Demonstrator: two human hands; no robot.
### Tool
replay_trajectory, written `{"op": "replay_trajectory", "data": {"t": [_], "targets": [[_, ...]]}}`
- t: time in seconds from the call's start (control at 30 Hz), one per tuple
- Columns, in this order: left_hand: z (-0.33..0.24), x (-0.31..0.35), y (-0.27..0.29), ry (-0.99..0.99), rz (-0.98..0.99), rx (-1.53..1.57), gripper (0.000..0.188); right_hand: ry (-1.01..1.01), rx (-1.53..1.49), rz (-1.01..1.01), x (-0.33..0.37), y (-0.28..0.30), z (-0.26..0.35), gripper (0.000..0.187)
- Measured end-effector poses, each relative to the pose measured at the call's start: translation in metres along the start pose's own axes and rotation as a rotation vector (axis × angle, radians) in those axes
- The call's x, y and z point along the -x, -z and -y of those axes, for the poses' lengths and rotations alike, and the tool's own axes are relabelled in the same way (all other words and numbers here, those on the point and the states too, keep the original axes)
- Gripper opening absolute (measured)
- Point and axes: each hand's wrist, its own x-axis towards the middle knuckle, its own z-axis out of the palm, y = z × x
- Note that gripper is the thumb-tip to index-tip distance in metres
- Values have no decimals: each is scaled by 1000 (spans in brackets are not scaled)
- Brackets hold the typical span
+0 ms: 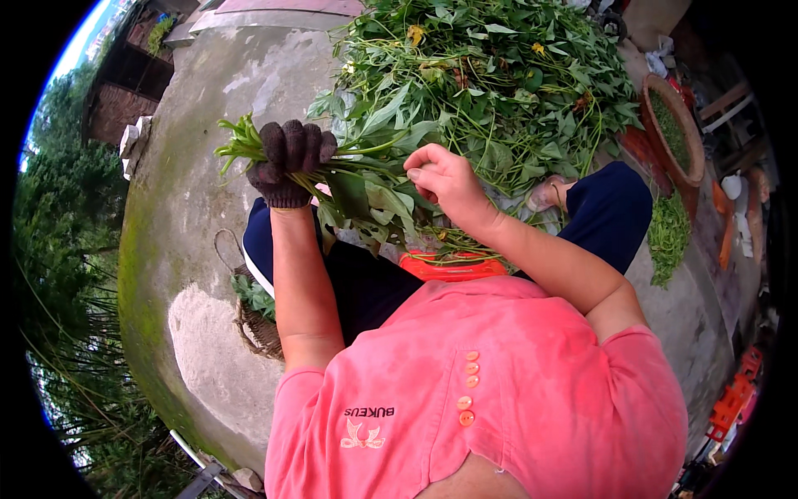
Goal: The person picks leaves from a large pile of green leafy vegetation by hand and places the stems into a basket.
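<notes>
In a dark knitted glove, my left hand [291, 158] is closed around a bunch of leafy green stems [239, 145]. The cut stem ends stick out on its left, and the broad leaves [366, 195] hang out to the right. My bare right hand [453, 187] is beside those leaves, thumb and forefinger pinched together. Whatever lies between those fingertips is too small to make out. Ahead of both hands spreads a big heap of cut leafy vines [499, 100], with a few yellow leaves among the green.
Between my legs sits a red plastic object [453, 268], partly covered by stems. A woven basket [264, 333] with leaves stands at left, beside a pale powdery heap [208, 349]. At right are a round basket [694, 166] of greens and a small green pile [667, 237] on the concrete.
</notes>
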Motion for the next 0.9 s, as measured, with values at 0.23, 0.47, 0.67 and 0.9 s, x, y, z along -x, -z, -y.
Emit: {"op": "replay_trajectory", "data": {"t": [0.23,0.47,0.67,0.9], "targets": [[-4,3,4,58,-1,-39,29,392,781,108,-22,-2,-4,10],[15,2,8,219,-216,-9,24,311,577,-110,-53,28,-48,16],[57,8,13,363,-343,-86,24,107,826,-302,-72,58,-72,24],[74,10,0,369,-432,-216,29,-120,1484,-440,-82,86,-101,22]]}}
